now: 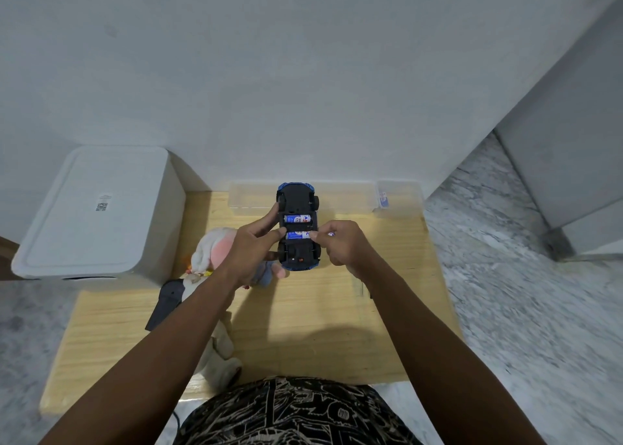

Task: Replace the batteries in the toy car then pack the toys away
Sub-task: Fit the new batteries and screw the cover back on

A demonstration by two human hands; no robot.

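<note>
A blue toy car (298,198) is held upside down above the wooden table (303,310), its black underside facing me. Its battery bay is uncovered, with two blue-and-white batteries in it: a far battery (298,219) and a near battery (298,235). My left hand (256,252) grips the car from its left side, thumb under the near end. My right hand (340,244) pinches the right end of the near battery with curled fingers. A black battery cover or remote (167,304) lies on the table at the left.
A soft toy with a pink face (210,249) lies under my left forearm. A clear plastic tray (337,198) stands at the table's far edge, and a small clear box (397,197) with a blue battery stands beside it. A white lidded bin (97,212) stands left of the table.
</note>
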